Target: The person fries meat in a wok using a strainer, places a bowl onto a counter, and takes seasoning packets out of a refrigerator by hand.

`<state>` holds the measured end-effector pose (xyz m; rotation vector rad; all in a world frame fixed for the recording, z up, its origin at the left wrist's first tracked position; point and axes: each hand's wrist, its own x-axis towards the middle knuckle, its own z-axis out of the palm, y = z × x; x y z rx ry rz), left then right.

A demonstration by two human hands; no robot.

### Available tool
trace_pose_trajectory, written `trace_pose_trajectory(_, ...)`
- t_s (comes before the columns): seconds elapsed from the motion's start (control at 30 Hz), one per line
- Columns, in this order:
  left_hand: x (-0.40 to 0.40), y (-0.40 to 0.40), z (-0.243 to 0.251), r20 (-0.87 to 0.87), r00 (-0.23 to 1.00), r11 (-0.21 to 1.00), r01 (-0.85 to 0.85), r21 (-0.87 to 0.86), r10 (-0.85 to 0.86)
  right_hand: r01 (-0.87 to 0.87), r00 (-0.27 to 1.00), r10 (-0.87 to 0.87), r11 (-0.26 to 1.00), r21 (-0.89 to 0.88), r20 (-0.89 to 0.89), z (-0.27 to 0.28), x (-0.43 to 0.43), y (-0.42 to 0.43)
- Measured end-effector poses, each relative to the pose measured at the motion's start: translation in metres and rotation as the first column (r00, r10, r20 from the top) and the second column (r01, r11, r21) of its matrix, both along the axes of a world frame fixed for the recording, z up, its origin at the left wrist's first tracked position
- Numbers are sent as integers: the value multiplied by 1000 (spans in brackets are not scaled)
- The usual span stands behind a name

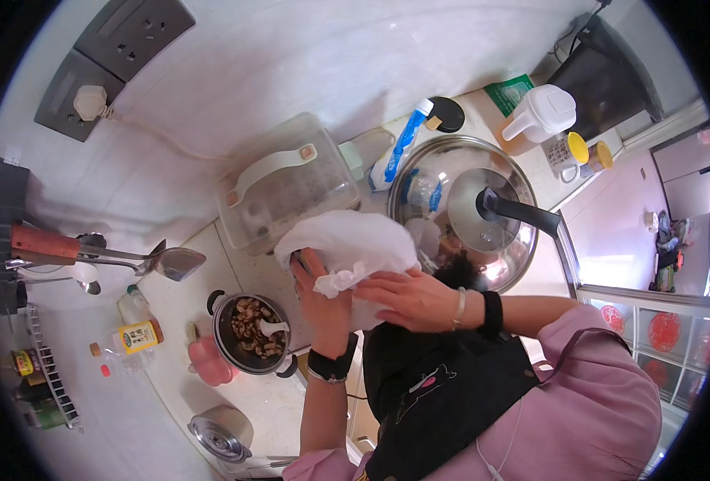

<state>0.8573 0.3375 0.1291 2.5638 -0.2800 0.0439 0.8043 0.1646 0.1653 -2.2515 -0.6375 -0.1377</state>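
Note:
A white bundle, either soft cloth or a thin bag, is held up in front of my black apron. It has a crumpled, gathered edge in the middle, and its contents are hidden. My left hand grips it from the left, with the fingers partly tucked under the material. My right hand presses and grasps its right side near the gathered part. Left of my left hand stands a small pot of chopped brown food, with a white spoon in it.
Behind the bundle are a lidded clear container and a large pan with a domed lid. A blue-and-white packet leans beside them. Spatulas jut from the left wall, above plastic bottles. A metal lidded pot stands front left.

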Motion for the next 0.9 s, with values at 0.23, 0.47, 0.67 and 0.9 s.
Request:
trace_pose_trajectory(0.23,-2,19,-13,-449,892,979,44,198,51,42,881,-328,772,-634,-341,-53,46,-62)
trace_pose_trajectory(0.47,-28,32,-25,-448,893,992,12,125,46,250,954,-300,797,-550,-1,-33,55,-70)
trace_pose_trajectory(0.67,-19,8,10,-189,973,974,-164,-156,133,-21,999,22,999,-26,30,-24,43,-7)
trace_pose_trajectory(0.9,20,12,-38,-53,983,976,-180,-122,175,122,967,-161,973,-197,-197,-69,50,31)
